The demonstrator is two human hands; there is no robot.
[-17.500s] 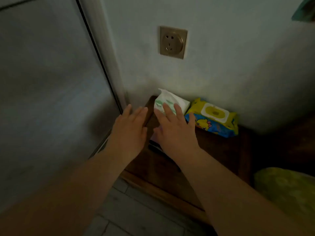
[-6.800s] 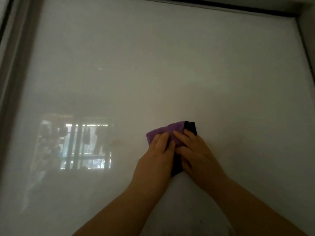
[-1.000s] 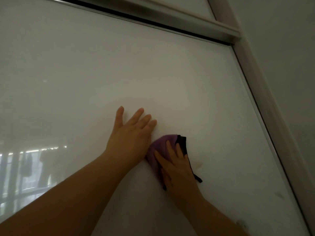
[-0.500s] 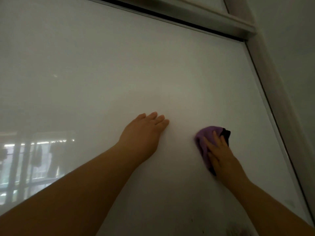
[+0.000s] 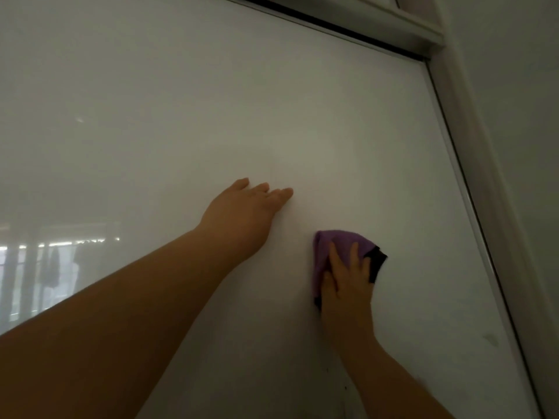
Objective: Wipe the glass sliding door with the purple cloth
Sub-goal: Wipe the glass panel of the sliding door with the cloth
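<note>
Pressing purple cloth (image 5: 338,241) to glass sliding door (image 5: 211,101) under flat right hand (image 5: 345,286) for even contact; left hand (image 5: 244,216), ten o'clock, flat, probably bracing.

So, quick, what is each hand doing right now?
Left hand: open, fingers straight, resting flat on the glass door, holding nothing.
Right hand: open, flat fingers pressing the purple cloth against the door.
</note>
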